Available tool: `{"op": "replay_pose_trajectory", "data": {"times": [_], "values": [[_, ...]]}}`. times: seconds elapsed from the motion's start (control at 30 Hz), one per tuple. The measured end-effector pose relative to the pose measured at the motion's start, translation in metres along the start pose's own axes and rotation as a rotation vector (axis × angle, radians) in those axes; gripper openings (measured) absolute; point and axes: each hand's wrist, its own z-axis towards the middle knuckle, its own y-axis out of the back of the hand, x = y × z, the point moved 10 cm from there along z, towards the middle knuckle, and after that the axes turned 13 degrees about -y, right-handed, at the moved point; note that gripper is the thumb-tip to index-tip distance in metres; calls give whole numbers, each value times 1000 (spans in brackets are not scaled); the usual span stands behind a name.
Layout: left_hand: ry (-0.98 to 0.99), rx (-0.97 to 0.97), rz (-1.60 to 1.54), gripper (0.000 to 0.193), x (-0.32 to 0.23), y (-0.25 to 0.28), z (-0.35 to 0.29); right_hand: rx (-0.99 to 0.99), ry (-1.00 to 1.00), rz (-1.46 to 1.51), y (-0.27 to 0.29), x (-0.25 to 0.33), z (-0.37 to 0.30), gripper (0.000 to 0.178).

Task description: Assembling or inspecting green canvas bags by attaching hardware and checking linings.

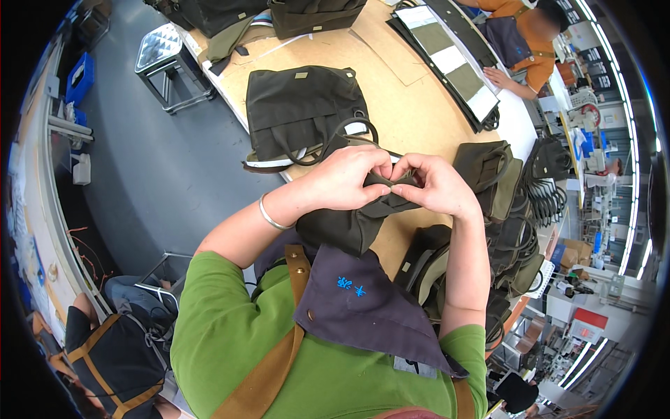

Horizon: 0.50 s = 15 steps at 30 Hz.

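Between my hands is a dark olive fabric bag (343,227), held up close to my chest above the table's near edge. My left hand (354,176) pinches its upper edge, thumb and fingertips pressed together. Right beside it, my right hand (434,184) pinches the same edge, and the two thumbs nearly touch. The fingers cover the exact spot being gripped. Just beyond my left hand a dark olive handbag (301,105) lies flat on the table, its loop handle and a pale small label showing.
The tan table (412,91) carries more dark bags (317,15) at the far side. Several olive bags (488,171) are piled to my right. Fabric panels (447,59) lie before a co-worker (520,42). A stool (162,52) stands left; another person (118,356) is lower left.
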Motion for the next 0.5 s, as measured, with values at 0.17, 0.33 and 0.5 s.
{"op": "replay_pose_trajectory", "data": {"times": [0.17,0.33,0.5], "values": [[91,2,-42,15,13,-7,-3,-35,15,157,10,1,-5,31],[-175,-94,391,12,-13,7,0,-24,-42,294,10,-10,-7,30],[-10,-165,-3,17,10,-4,1,-14,-5,346,18,-20,-4,24]]}}
